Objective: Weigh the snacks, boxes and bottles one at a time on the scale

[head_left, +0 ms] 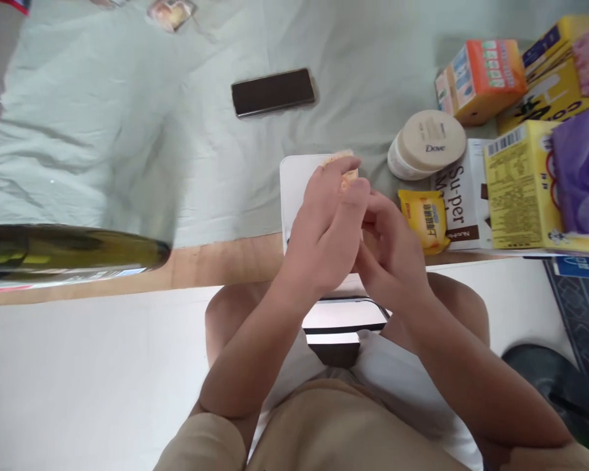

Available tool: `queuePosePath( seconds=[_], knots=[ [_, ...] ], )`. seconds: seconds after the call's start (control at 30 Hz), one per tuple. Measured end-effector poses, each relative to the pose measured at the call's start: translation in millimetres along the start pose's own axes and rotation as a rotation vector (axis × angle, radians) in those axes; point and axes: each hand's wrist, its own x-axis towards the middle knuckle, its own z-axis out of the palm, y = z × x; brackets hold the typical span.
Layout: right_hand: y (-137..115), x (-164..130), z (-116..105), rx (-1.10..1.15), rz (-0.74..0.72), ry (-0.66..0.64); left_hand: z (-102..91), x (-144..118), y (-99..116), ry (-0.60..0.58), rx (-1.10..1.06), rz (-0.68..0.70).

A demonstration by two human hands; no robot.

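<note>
Both hands meet above the white box [294, 190] on the bed: the left hand [326, 235] pinches a small orange packet [346, 171], the right hand [390, 252] curls closed beside it, contents unclear

Soft, matt cloth covers the bed, a pale green sheet [127, 131] creased all over. On it lies a phone [273, 91], its dark glass face smooth and glossy. The Dove jar [428, 144] looks like matt cream plastic with a smooth lid. Beside it, the yellow sachet [425, 219] is shiny film, crinkled at the edges. The boxes are printed cardboard: the orange box [478, 78] slightly glossy, the yellow carton [517, 186] satin-smooth. A purple packet [582, 170] shows soft, sheeny plastic wrap. The bed edge [216, 261] is bare light wood, smooth. The white tray [294, 190] looks like plain matt plastic. At left, a dark green bottle [69, 252] gleams like glass.
</note>
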Motion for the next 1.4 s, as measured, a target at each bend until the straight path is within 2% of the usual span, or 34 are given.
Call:
queuePosePath(
  seconds=[0.07,0.2,0.3,0.37,0.43,0.53,0.63,0.8,0.97,1.07,1.23,1.4],
  knots=[
    [4.1,3.7,8.4,0.064,0.058,-0.042,-8.1,2.3,0.3,-0.041,-0.052,-0.093],
    [13.8,1.3,13.1,0.138,0.127,-0.06,-12.9,4.3,-0.8,-0.027,-0.062,-0.11],
    [16.6,-0.8,7.5,0.104,0.174,-0.051,-15.9,7.4,-2.9,0.033,-0.064,-0.147],
    [14.9,1.1,2.0,0.052,0.179,-0.012,-21.3,12.2,-5.0,0.115,-0.08,-0.149],
    [9.5,7.6,-3.1,-0.003,0.129,0.05,-29.3,19.0,-8.5,0.201,-0.101,-0.06],
    [-4.2,25.1,-7.8,-0.073,-0.058,0.137,-42.4,28.3,-15.3,0.324,-0.138,0.103],
    [-14.4,40.9,-8.5,-0.093,-0.2,0.2,-52.2,31.5,-20.1,0.402,-0.162,0.139],
    [-2.1,44.9,-1.8,0.063,-0.16,0.35,-53.6,29.5,-18.4,0.415,-0.169,0.154],
    [11.1,44.5,4.3,0.16,-0.131,0.323,-44.7,34.3,-14.7,0.501,-0.226,0.163],
    [10.8,44.8,4.3,0.202,-0.12,0.311,-43.8,37.7,-14.9,0.469,-0.177,0.158],
    [12.2,41.5,3.3,0.229,-0.022,0.274,-44.3,39.7,-16.8,0.443,-0.117,0.132],
    [16.4,39.7,3.3,0.259,0.005,0.223,-41.7,41.3,-25.1,0.337,-0.218,0.259]
  ],
)
